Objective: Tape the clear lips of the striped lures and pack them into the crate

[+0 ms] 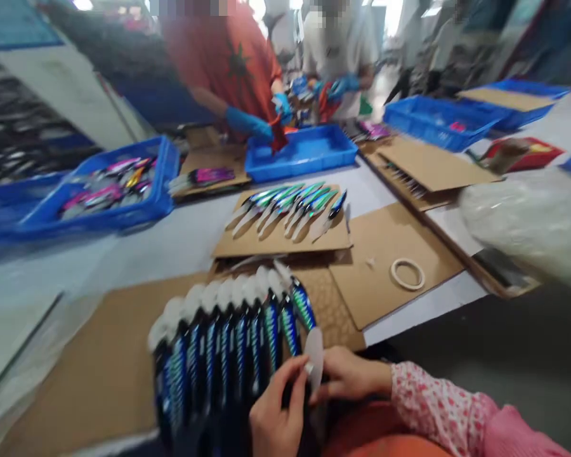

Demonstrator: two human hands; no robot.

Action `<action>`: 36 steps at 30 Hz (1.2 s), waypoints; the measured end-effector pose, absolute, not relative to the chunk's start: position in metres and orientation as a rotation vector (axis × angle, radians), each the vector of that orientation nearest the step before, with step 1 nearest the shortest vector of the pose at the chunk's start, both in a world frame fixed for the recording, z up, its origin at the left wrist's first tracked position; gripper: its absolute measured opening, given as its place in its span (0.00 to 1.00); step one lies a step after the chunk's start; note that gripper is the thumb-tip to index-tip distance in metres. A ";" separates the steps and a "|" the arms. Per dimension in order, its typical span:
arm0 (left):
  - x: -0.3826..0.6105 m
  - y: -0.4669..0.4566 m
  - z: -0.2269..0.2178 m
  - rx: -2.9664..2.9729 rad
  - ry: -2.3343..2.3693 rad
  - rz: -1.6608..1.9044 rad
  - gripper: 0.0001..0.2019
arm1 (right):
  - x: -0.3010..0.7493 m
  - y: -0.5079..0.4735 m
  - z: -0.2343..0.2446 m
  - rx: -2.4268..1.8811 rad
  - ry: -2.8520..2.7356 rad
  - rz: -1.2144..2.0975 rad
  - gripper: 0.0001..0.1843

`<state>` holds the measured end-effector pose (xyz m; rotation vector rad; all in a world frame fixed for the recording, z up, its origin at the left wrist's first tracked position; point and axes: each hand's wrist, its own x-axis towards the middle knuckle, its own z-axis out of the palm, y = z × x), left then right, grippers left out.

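Observation:
A row of several blue-and-green striped fishing lures [233, 343] with white ends lies on a cardboard sheet [99, 374] at the near table edge. My left hand [276, 416] and my right hand [347, 374] meet at the right end of the row. Together they pinch one lure's clear plastic lip [314, 358] between fingers and thumbs. My right sleeve is pink with a floral cuff.
Another cardboard [280, 238] carries several green lures. A tape ring [408, 273] lies on cardboard to the right. Blue bins [118, 190] [299, 152] [433, 120] hold more lures. Two people in blue gloves [247, 124] work across the table. A clear plastic bag [528, 222] sits at right.

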<state>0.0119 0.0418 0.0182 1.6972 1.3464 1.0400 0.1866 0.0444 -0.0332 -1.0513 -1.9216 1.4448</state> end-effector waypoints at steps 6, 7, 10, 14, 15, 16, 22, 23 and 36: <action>0.007 0.039 0.017 1.886 1.339 1.025 0.11 | 0.188 0.040 -0.025 -0.866 -1.815 1.448 0.19; 0.008 0.038 0.018 1.902 1.339 1.023 0.11 | 0.188 0.040 -0.023 -0.868 -1.827 1.444 0.19; 0.009 0.034 0.022 1.975 1.319 1.032 0.10 | 0.187 0.038 -0.021 -0.902 -1.876 1.421 0.19; 0.010 0.030 0.019 2.042 1.280 1.098 0.11 | 0.186 0.037 -0.022 -0.927 -1.918 1.381 0.22; 0.010 0.029 0.017 2.047 1.277 1.113 0.11 | 0.186 0.037 -0.022 -0.922 -1.927 1.378 0.22; 0.011 0.029 0.016 2.052 1.276 1.123 0.11 | 0.186 0.037 -0.022 -0.920 -1.937 1.372 0.22; 0.015 0.025 0.011 2.086 1.303 1.163 0.10 | 0.184 0.037 -0.023 -0.919 -1.989 1.347 0.24; 0.017 0.024 0.010 2.103 1.320 1.187 0.10 | 0.184 0.037 -0.022 -0.919 -1.985 1.346 0.24; 0.011 0.021 0.020 1.876 1.482 1.186 0.07 | 0.180 0.039 -0.019 -0.967 -2.027 1.339 0.20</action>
